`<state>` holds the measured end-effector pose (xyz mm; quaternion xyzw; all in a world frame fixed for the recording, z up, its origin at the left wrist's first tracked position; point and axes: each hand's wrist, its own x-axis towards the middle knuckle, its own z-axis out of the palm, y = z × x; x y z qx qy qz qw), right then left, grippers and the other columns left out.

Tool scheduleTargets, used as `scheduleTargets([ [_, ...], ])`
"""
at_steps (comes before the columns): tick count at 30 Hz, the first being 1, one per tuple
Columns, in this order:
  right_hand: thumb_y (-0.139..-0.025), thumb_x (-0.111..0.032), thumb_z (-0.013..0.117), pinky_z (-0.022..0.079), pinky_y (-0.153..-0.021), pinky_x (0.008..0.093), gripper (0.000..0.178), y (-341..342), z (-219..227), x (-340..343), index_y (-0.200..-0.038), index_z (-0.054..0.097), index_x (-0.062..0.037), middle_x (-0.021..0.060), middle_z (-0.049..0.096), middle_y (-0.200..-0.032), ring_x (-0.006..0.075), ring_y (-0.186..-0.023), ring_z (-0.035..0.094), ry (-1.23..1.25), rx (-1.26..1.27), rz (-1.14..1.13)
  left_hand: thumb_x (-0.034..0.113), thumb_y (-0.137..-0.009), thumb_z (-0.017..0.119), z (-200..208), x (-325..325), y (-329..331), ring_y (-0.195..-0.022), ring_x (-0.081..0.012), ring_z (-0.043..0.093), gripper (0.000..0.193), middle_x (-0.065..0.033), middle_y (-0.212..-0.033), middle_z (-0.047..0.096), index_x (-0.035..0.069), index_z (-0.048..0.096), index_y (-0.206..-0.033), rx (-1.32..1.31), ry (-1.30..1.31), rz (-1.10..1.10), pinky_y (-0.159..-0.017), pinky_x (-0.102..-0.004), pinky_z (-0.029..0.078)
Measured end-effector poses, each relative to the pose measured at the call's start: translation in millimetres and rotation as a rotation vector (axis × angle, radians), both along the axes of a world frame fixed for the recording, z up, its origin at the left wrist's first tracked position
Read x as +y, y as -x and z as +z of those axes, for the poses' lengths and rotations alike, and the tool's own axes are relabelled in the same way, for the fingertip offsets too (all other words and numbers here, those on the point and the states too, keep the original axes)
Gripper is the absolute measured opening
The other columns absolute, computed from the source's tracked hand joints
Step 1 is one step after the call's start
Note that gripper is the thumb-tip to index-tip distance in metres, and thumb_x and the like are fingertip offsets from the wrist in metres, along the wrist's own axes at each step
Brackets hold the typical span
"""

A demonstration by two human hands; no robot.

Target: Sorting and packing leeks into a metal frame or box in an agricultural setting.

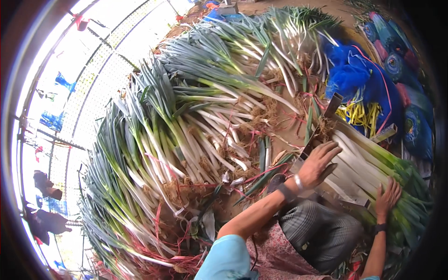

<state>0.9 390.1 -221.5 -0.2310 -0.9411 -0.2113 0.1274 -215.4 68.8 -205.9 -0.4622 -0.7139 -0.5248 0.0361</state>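
A row of large green onions (pixel 357 161) with thick white stalks lies in a metal-edged frame at my right, roots toward the middle, green tops toward the right. Over the stalks' root end is my left hand (pixel 319 165), its fingers stretched out and slightly apart; I cannot tell if it touches them. My right hand (pixel 388 196) lies with spread fingers on the stalks where white turns green. A metal post (pixel 332 105) of the frame stands up beyond my left hand. Neither hand grips anything that I can see.
A big curved heap of green onions (pixel 186 130) spreads over the ground from far to near left. Red plastic strips (pixel 158 219) lie among the roots. Blue netting (pixel 350 70) and yellow ties (pixel 361 114) are beyond the frame. A wire fence (pixel 88 88) runs along the left.
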Motion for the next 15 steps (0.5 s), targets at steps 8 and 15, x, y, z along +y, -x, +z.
scheduleTargets([
  [8, -0.096, -0.029, 0.046, 0.029, -0.106, 0.0449, 0.046, -6.3, -12.0, 22.3, -0.136, 0.042, -0.0066, 0.0139, 0.047, -0.133, 0.0331, -0.125, 0.04, -0.047, -0.025, 0.076, 0.008, -0.083, 0.062, -166.7, -331.0, 11.4, -0.107, -0.0346, 0.058, 0.039, -0.0202, -0.113, 0.061, 0.001, 0.056, -0.121, -0.573, 0.161, 1.142, -0.094, -0.0391, 0.046],
  [15, -0.098, -0.028, 0.041, 0.03, -0.105, 0.0445, 0.045, -43.3, -34.1, 84.5, -0.138, 0.042, -0.0065, 0.0134, 0.046, -0.137, 0.033, -0.125, 0.042, -0.143, -0.043, 0.06, 0.017, -0.079, 0.069, -230.7, -433.8, 54.7, -0.12, -0.0401, 0.048, 0.064, -0.0279, -0.128, 0.051, -0.003, 0.041, -0.134, -0.742, 0.364, 1.516, -0.102, -0.0421, 0.039],
])
